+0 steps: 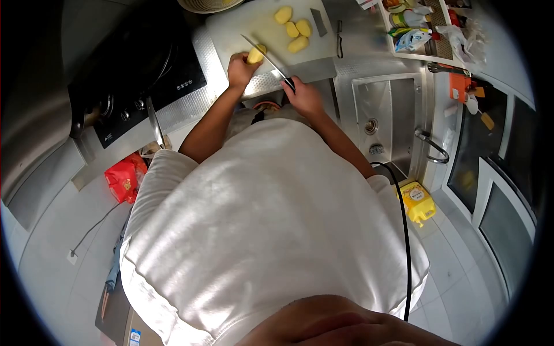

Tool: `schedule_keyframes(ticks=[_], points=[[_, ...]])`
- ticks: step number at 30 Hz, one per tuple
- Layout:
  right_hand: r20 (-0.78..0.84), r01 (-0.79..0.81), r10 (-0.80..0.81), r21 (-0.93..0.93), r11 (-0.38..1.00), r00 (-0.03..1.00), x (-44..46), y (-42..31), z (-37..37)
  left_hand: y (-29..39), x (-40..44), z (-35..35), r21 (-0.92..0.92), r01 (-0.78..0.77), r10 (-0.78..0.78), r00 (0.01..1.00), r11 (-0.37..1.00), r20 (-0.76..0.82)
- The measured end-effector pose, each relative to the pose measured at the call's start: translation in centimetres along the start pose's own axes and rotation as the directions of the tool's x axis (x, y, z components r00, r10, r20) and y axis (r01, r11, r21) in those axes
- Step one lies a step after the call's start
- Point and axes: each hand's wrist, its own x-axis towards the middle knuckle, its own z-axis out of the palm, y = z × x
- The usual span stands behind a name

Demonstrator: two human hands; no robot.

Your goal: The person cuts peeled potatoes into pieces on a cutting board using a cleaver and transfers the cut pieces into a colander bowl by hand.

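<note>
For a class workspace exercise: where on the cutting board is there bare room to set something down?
The cutting board is bare on its upper left in the picture, between the round container, the left hand and four loose potatoes. Crowded: its right, with those potatoes, and around the knife and held potato.

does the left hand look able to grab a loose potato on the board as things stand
Probably not: the left hand grips a potato, and the knife in the right hand slants between that hand and the loose potatoes on the cutting board.
</note>
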Motion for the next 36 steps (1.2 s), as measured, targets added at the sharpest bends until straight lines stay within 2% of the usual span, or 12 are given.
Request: schedule_keyframes(ticks=[11, 20, 23, 25, 26, 27, 29, 30, 31, 33, 34, 36], points=[[0.013, 0.02, -0.019, -0.056, 0.998, 1.0, 0.0, -0.3, -0.1, 2.1, -0.6, -0.3, 0.04, 0.03, -0.028, 0.999, 0.999, -0.042], [0.013, -0.028, 0.028, 0.033, 0.999, 1.0, 3.6, 3.0, 3.5, 2.9, -0.6, -1.1, 0.121, 0.065, -0.066, 0.998, 0.991, 0.004], [0.043, -0.006, -0.002, 0.183, 0.983, 0.999, 5.4, 6.4, 4.0, 2.0, -0.5, -1.5, 0.118, 0.061, -0.069, 0.996, 0.991, 0.062], [0.228, -0.167, 0.064, 0.471, 0.866, 0.972, 6.3, 7.2, 2.4, 1.7, -0.3, -2.1, 0.095, 0.051, -0.059, 0.995, 0.994, 0.084], [0.448, -0.397, 0.127, 0.583, 0.709, 0.885, 6.1, 7.2, 0.6, 1.6, -0.3, -2.4, 0.063, 0.022, -0.029, 0.993, 0.998, 0.113], [0.452, -0.4, 0.127, 0.584, 0.707, 0.883, 5.9, 7.1, -0.4, 1.4, -0.5, -2.6, 0.032, -0.008, 0.003, 0.99, 0.999, 0.142], [0.579, -0.531, 0.078, 0.675, 0.512, 0.811, 5.7, 7.4, -1.6, 0.6, -0.3, -2.6, 0.048, -0.057, 0.05, 0.991, 0.997, 0.128], [0.552, -0.51, 0.058, 0.718, 0.474, 0.831, 5.4, 7.1, -1.7, 0.1, -0.2, -2.5, 0.062, -0.105, 0.098, 0.989, 0.993, 0.113], [0.554, -0.511, 0.058, 0.718, 0.473, 0.831, 5.1, 6.8, -1.9, -0.2, -0.1, -2.3, 0.063, -0.104, 0.097, 0.989, 0.993, 0.114], [0.467, -0.451, 0.138, 0.668, 0.591, 0.873, 4.9, 6.5, -1.7, -0.6, 0.0, -1.9, -0.122, 0.047, -0.045, 0.999, 0.991, 0.022], [0.47, -0.454, 0.139, 0.668, 0.59, 0.872, 4.6, 6.5, -1.0, -0.7, 0.0, -1.9, -0.144, 0.126, -0.122, 0.992, 0.982, 0.037], [0.122, -0.082, 0.023, 0.498, 0.863, 0.992, 4.2, 6.3, 0.5, -2.3, 0.8, -1.3, -0.176, 0.134, -0.136, 0.991, 0.975, 0.002]])
